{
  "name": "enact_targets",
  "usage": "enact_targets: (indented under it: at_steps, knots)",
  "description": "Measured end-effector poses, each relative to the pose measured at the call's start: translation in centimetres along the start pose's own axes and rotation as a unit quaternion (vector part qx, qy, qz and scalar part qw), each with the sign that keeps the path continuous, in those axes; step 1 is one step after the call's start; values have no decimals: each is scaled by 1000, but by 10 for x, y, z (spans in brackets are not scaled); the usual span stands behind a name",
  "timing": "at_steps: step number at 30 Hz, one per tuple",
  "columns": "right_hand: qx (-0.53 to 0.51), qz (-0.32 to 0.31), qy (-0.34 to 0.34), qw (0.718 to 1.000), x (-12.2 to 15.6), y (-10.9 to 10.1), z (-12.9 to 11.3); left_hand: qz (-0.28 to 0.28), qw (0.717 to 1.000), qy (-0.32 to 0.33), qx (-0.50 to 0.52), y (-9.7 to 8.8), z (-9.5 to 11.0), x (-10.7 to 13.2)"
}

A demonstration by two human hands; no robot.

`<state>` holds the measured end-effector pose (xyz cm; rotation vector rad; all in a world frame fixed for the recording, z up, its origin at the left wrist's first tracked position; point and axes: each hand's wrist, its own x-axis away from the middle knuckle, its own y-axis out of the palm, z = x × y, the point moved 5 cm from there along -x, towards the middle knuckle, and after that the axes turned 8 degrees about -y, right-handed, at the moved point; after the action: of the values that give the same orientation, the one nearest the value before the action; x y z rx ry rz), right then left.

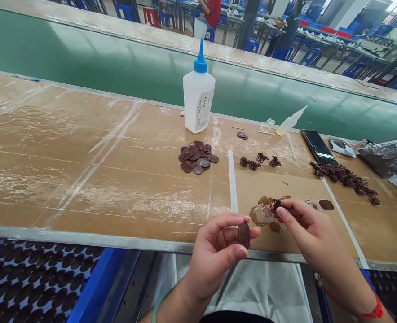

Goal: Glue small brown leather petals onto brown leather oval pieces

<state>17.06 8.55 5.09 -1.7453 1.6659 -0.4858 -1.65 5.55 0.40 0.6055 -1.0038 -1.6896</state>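
My left hand (218,251) pinches a brown oval disc (244,234) by its edges, above the front edge of the table. To its right, my right hand (309,229) grips a small dark brown figure piece (276,205) between thumb and fingertips. Just under that piece, a small clear round dish (267,214) rests on the brown sheet among wet-looking stains. A pile of brown oval discs (198,157) lies farther back on the left. Several small brown wheeled pieces (252,165) stand behind my right hand. A single brown disc (326,205) lies right of it.
A white bottle with a blue nozzle (199,98) stands at the back. A small translucent dropper bottle (288,125), a phone (318,147) and a heap of dark brown pieces (346,179) lie to the right. Below left is a blue-edged tray of discs (97,287).
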Motion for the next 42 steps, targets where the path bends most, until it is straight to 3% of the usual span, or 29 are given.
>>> enact_targets:
  at_steps: [12, 42]
  knots:
    - [95, -12, -68, 993, -3, -2, -12, -2, 1000, -1, 5, 1, -1, 0]
    - [109, 14, -84, 990, 8, 2, -2, -8, 1000, 16, 15, 2, -3, 0]
